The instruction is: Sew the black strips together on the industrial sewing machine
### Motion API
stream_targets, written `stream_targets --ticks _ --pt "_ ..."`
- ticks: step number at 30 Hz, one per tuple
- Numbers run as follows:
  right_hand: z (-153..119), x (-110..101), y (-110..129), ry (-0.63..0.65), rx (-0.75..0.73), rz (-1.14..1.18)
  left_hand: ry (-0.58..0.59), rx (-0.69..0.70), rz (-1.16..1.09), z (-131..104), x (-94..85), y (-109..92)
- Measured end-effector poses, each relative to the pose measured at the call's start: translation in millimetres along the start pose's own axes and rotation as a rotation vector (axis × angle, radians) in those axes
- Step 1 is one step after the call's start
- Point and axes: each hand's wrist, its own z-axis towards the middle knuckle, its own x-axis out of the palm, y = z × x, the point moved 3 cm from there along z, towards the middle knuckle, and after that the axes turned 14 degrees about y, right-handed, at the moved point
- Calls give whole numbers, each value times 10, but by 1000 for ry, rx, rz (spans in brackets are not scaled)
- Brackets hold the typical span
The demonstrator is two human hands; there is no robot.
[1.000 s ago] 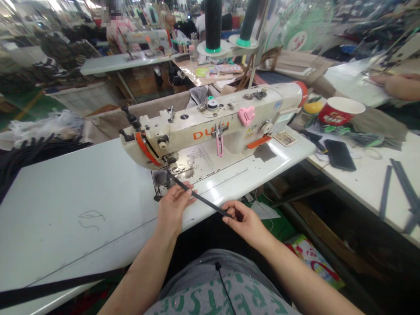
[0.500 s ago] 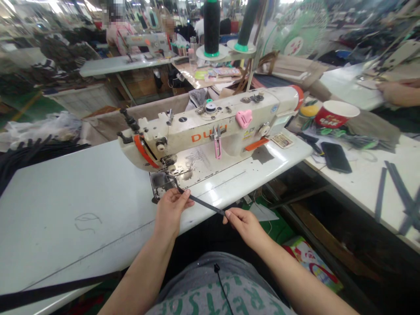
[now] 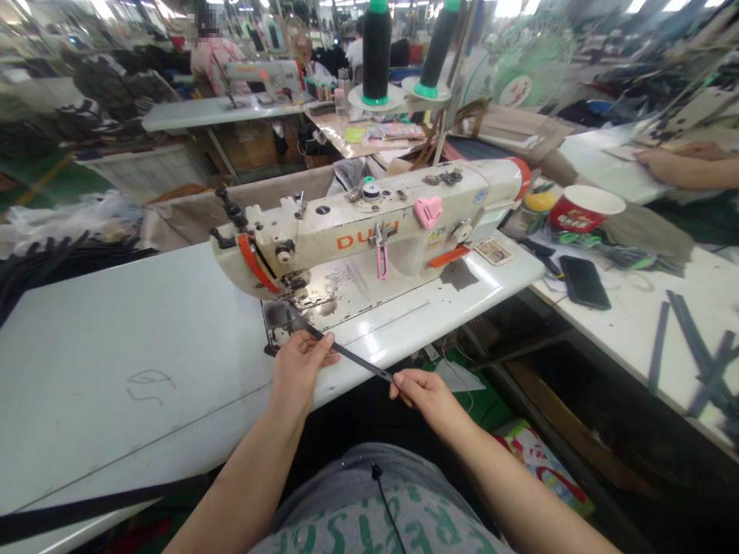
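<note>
A narrow dark strap [image 3: 362, 362] runs taut between my two hands, its far end reaching toward the needle area of the sewing machine [image 3: 369, 223]. My left hand [image 3: 300, 365] pinches the strap between thumb and fingers just in front of the metal needle plate [image 3: 279, 317]. Closed on the strap's near end is my right hand [image 3: 416, 387], off the table's front edge. Whether the far end sits under the presser foot is too small to tell. Pink-handled thread snips [image 3: 381, 258] hang on the machine's body.
Dark strips [image 3: 659, 348] lie on the side table at right, with a phone [image 3: 584, 282] and a red paper tub [image 3: 586, 208]. Loose thread [image 3: 150, 385] rests on the white tabletop [image 3: 190, 331]. Black straps [image 3: 58, 265] are piled at left. Another person's hand [image 3: 670, 163] is at far right.
The strap's far part, bent in a curve before, now lies straighter toward the needle area. Both hands keep their grip almost in place. The view has shifted slightly.
</note>
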Motion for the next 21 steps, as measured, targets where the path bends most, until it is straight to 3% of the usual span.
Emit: stream_targets --ticks 21 --pt "-107 120 102 50 48 330 5 23 113 10 -5 -26"
